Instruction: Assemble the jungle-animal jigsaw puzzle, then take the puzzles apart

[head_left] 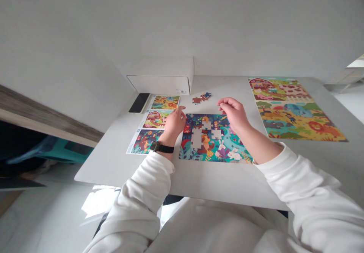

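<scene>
A jigsaw puzzle (195, 155) with a dark blue and teal animal scene lies flat before me, with several gaps showing white table. My left hand (175, 122), wearing a black watch, rests at its upper left edge, over the border of a picture sheet (139, 127). Its fingers are loosely stretched and hold nothing visible. My right hand (234, 112) hovers over the puzzle's upper right corner. The fingers there are half bent, tips slightly apart, with no piece visible between them. A few loose puzzle pieces (196, 100), brown and dark blue, lie beyond the puzzle between my hands.
A white box (159, 83) stands against the wall at the back left. In front of it lies a phone (139, 103), beside the picture sheet. Two joined farm and safari puzzles (295, 113) lie on the right of the white table (216, 181).
</scene>
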`<state>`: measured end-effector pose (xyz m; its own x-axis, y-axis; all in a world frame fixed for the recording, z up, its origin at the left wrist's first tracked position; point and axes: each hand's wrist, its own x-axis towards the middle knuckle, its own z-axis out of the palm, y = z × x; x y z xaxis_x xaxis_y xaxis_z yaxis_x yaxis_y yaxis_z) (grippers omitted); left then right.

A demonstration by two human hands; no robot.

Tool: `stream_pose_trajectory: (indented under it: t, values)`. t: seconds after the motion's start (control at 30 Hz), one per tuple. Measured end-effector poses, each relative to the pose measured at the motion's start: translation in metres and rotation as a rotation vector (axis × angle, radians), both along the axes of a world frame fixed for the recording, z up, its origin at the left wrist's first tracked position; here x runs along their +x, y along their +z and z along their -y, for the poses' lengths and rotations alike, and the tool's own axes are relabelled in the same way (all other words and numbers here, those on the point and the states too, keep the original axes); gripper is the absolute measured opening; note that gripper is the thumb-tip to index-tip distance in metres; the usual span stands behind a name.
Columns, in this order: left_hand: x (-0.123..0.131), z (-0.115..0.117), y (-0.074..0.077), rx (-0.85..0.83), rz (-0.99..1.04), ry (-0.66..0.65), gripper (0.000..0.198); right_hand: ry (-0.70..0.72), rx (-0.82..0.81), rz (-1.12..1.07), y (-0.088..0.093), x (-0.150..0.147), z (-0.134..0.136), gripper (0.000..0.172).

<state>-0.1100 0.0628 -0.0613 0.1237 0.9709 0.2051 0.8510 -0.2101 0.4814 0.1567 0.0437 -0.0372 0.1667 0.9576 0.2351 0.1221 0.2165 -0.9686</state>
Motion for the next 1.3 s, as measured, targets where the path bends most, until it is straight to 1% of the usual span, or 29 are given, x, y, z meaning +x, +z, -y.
stream_pose_trajectory:
  t: [0.07, 0.17, 0.3, 0.43, 0.57, 0.63, 0.73, 0.83, 0.93, 1.03, 1.1, 1.23, 1.3]
  values:
    - [0.000, 0.001, 0.001, 0.022, -0.015, 0.008, 0.043, -0.017, 0.008, -0.042, 0.011, 0.006, 0.002, 0.016]
    - [-0.001, 0.001, -0.002, 0.026, -0.093, -0.014, 0.041, -0.031, 0.030, -0.070, 0.024, 0.017, 0.007, 0.014]
    - [-0.002, 0.000, -0.005, -0.017, -0.129, -0.043, 0.029, -0.047, 0.033, -0.116, 0.032, 0.033, 0.017, 0.015]
    - [-0.001, -0.002, -0.006, -0.012, -0.095, -0.030, 0.025, -0.042, 0.004, -0.134, 0.029, 0.045, 0.034, 0.015]
    - [0.001, -0.002, -0.004, -0.003, -0.066, -0.024, 0.023, -0.036, -0.057, -0.126, 0.014, 0.055, 0.051, 0.015]
    - [0.003, -0.001, -0.001, 0.000, 0.007, -0.041, 0.016, -0.037, -0.080, -0.126, 0.005, 0.059, 0.056, 0.014]
    - [0.006, 0.003, 0.004, -0.014, 0.187, -0.042, 0.007, -0.018, -0.119, -0.127, -0.006, 0.064, 0.059, 0.014]
    - [0.010, 0.006, 0.009, -0.052, 0.374, -0.021, 0.006, -0.002, -0.140, -0.124, -0.014, 0.064, 0.056, 0.015]
    - [0.016, 0.008, 0.010, -0.102, 0.568, -0.071, 0.010, 0.006, -0.145, -0.092, -0.018, 0.061, 0.052, 0.017]
    - [0.022, 0.012, 0.009, -0.156, 0.738, -0.174, 0.021, 0.029, -0.145, -0.066, -0.019, 0.057, 0.050, 0.021]
    - [0.028, 0.017, 0.010, -0.209, 0.825, -0.244, 0.027, 0.066, -0.152, -0.054, -0.016, 0.053, 0.052, 0.026]
    - [0.043, 0.031, 0.013, -0.316, 0.947, -0.338, 0.033, 0.184, -0.237, -0.009, -0.007, 0.044, 0.057, 0.033]
    - [0.050, 0.037, 0.012, -0.360, 0.980, -0.363, 0.036, 0.243, -0.247, 0.039, -0.005, 0.040, 0.058, 0.034]
